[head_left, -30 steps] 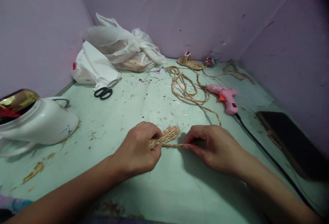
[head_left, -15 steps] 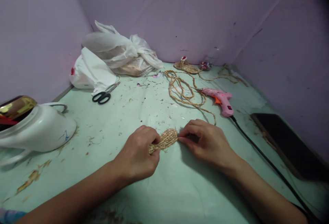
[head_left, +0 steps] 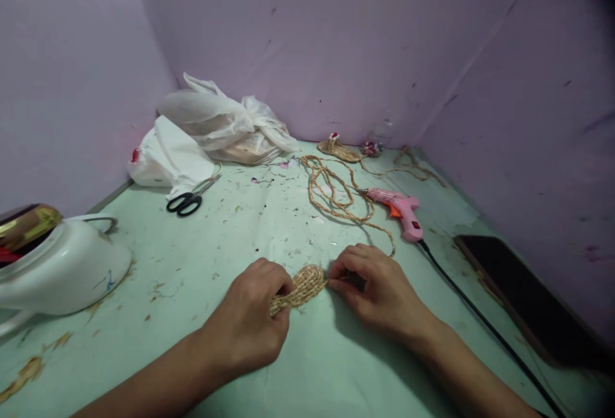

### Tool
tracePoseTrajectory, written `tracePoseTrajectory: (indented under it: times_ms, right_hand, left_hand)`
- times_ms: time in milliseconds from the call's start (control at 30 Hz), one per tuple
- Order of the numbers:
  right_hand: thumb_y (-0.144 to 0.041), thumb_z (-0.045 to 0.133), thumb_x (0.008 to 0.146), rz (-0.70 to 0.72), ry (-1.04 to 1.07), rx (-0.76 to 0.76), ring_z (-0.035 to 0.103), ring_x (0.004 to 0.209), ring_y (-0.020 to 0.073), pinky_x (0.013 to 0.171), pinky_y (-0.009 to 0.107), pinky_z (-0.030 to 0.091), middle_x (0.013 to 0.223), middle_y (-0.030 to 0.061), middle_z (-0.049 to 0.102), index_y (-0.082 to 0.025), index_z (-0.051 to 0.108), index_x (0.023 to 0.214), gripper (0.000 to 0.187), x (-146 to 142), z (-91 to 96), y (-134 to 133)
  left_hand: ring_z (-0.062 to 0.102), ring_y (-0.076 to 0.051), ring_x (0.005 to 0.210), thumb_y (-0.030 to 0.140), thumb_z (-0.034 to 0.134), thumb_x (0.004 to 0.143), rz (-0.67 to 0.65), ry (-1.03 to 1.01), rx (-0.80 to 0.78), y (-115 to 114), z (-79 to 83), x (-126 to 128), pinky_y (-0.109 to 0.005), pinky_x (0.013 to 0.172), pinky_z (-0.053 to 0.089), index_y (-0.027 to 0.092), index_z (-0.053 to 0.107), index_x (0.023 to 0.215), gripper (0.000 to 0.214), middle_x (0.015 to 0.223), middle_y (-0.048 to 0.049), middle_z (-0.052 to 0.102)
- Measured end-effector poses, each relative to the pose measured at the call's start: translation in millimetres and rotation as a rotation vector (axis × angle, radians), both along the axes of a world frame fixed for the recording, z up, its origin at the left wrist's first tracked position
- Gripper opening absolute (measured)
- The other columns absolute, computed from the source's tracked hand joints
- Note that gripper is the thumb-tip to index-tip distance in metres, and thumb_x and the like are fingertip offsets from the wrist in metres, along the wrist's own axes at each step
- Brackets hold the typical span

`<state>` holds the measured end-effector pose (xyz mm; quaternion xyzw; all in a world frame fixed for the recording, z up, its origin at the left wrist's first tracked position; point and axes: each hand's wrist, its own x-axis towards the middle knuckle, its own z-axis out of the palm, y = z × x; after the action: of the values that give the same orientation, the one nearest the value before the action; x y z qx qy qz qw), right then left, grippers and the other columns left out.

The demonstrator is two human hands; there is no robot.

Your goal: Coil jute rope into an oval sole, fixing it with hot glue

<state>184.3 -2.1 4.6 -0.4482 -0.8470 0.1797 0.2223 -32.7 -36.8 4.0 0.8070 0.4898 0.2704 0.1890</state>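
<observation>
A small sole of coiled straw braid (head_left: 307,285) is held just above or on the table, in the middle near me. My left hand (head_left: 254,312) is closed round its narrower left end, which the fingers partly hide. At the rounded right end, the thumb and fingertips of my right hand (head_left: 379,293) are pinched together on the tip. Farther back lies a loose coil of straw braid (head_left: 331,203), its free end close to my right hand. A pink hot glue gun (head_left: 398,207) rests on its side to the right of that coil.
Black-handled scissors (head_left: 185,203) lie at the left, before a white plastic bag (head_left: 230,123). A white pitcher (head_left: 81,271) lies tipped at the far left. At right are a phone (head_left: 523,296) and the gun's black cord (head_left: 475,306). A small straw slipper (head_left: 339,149) sits by the back wall.
The camera view has tilted up, so everything sits lower in the picture. Both hands keep their hold on the straw sole, with almost no change in pose.
</observation>
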Motion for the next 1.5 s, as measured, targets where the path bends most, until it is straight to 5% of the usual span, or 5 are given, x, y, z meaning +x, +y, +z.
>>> tracePoseTrajectory:
  times_ms: [500,900,1233,1500]
  right_hand:
    - [-0.015,0.054,0.082,0.087,0.116,0.116,0.057,0.07,0.0171,0.072,0.035,0.038,0.069,0.0009,0.065,-0.021,0.062,0.072,0.014,4,-0.5,4]
    - [-0.005,0.054,0.078,0.103,0.084,0.072,0.055,0.079,0.0193,0.077,0.037,0.037,0.08,0.0021,0.067,-0.021,0.062,0.085,0.019,5,-4.9,14]
    - [0.006,0.051,0.059,0.082,0.248,0.243,0.051,0.073,0.017,0.075,0.034,0.033,0.069,-0.0025,0.067,-0.02,0.058,0.064,0.027,-1,-17.1,22]
    - [0.009,0.052,0.06,0.045,0.204,0.154,0.052,0.071,0.0157,0.071,0.031,0.035,0.068,-0.0021,0.066,-0.019,0.059,0.064,0.029,-4,-17.9,22]
  left_hand:
    - [0.056,-0.018,0.071,0.006,0.049,0.065,-0.003,-0.001,-0.011,-1,-1.3,-1,-0.032,0.061,0.047,0.018,0.054,0.076,0.017,0.074,-0.0041,0.059]
    - [0.056,-0.019,0.074,0.005,0.048,0.068,-0.039,0.013,-0.013,-1,-2.6,-2,-0.031,0.063,0.046,0.018,0.054,0.083,0.02,0.077,-0.0043,0.059]
    - [0.055,-0.018,0.076,0.006,0.047,0.073,-0.041,0.021,0.005,-3,-6.9,-3,-0.03,0.066,0.046,0.019,0.053,0.087,0.02,0.08,-0.0028,0.058]
    - [0.056,-0.017,0.076,0.006,0.047,0.072,-0.042,0.026,0.005,-3,-5.2,-4,-0.03,0.067,0.047,0.019,0.053,0.089,0.022,0.082,-0.0027,0.058]
